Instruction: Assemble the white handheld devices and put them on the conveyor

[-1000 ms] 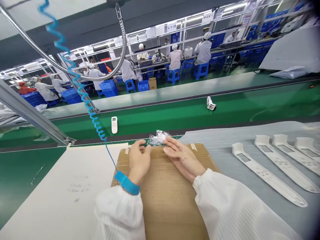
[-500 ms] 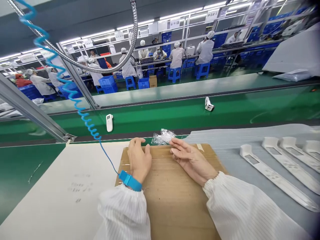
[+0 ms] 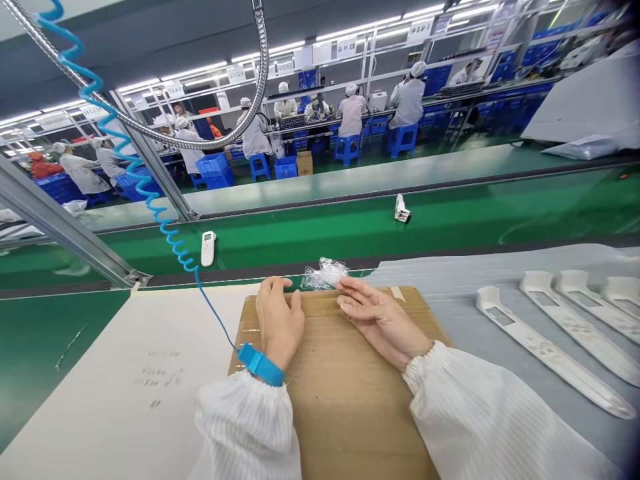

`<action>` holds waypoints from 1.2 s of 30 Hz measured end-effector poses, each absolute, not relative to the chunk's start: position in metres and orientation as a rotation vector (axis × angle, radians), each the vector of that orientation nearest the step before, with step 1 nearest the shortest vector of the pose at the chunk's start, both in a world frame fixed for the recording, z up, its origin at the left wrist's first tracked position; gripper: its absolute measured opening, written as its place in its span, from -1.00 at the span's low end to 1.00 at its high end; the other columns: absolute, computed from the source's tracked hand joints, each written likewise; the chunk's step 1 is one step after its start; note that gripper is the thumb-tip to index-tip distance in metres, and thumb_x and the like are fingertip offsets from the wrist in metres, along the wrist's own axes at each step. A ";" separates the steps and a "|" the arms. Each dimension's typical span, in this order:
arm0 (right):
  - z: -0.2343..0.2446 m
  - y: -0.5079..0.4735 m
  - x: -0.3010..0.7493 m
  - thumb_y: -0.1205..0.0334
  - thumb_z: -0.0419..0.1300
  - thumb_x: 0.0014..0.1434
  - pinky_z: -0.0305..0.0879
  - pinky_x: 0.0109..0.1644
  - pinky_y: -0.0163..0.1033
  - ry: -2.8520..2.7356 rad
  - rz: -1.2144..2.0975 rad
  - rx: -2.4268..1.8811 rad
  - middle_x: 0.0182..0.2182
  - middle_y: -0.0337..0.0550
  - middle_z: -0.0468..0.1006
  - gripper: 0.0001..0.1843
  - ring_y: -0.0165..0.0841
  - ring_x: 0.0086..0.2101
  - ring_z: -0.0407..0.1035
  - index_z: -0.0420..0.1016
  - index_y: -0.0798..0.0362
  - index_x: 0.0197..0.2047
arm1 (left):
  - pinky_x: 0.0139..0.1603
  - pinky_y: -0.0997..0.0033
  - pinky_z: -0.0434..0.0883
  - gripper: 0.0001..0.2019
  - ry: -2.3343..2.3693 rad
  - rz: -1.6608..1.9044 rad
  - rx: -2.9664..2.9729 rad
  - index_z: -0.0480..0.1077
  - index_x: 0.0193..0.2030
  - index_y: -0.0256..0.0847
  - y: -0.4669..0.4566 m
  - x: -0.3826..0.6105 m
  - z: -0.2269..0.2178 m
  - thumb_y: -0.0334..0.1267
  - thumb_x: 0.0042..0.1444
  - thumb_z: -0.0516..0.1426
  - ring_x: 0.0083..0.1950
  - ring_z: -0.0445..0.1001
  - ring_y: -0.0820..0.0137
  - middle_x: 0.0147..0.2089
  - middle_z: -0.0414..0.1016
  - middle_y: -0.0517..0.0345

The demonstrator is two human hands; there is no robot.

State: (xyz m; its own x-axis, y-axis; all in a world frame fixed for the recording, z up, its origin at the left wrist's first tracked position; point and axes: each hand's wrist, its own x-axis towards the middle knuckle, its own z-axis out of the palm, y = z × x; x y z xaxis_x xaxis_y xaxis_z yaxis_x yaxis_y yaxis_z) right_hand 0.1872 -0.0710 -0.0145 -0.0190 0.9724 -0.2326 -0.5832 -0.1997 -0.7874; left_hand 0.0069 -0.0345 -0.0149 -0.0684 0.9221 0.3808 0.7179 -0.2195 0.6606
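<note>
Currently, the left hand and right hand lie open and empty on the cardboard sheet; a nudge could push the loose plastic bag off its edge.

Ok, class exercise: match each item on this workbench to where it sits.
Items:
1 blue wrist strap
2 clear plastic bag
3 slotted white plastic strips
4 white handheld device

Places:
A between the left hand and right hand
B on the green bench surface
C around the left wrist
D on the grey sheet

Pairs: 1C, 2A, 3D, 4B
</note>
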 end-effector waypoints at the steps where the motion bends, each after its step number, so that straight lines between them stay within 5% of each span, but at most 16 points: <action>1: -0.014 -0.071 0.187 0.38 0.52 -0.20 0.33 0.08 -0.32 -0.582 1.565 -0.909 -0.01 -0.21 0.52 -0.53 -0.45 -0.15 0.40 0.64 -0.07 -0.15 | 0.14 0.02 0.35 -0.89 1.778 1.165 1.950 0.37 -0.16 -0.23 -0.035 0.007 -0.015 -0.42 0.17 0.11 0.07 0.39 0.16 -0.03 0.41 -0.04; 36: -0.012 -0.070 0.186 0.27 0.48 -0.04 0.37 -0.03 -0.29 -0.590 1.583 -0.871 -0.11 -0.21 0.53 -0.71 -0.44 -0.23 0.39 0.65 -0.05 -0.19 | 0.13 0.05 0.37 -0.86 1.748 1.211 1.989 0.37 -0.14 -0.22 -0.036 0.008 -0.017 -0.43 0.15 0.12 0.07 0.41 0.19 -0.04 0.42 -0.01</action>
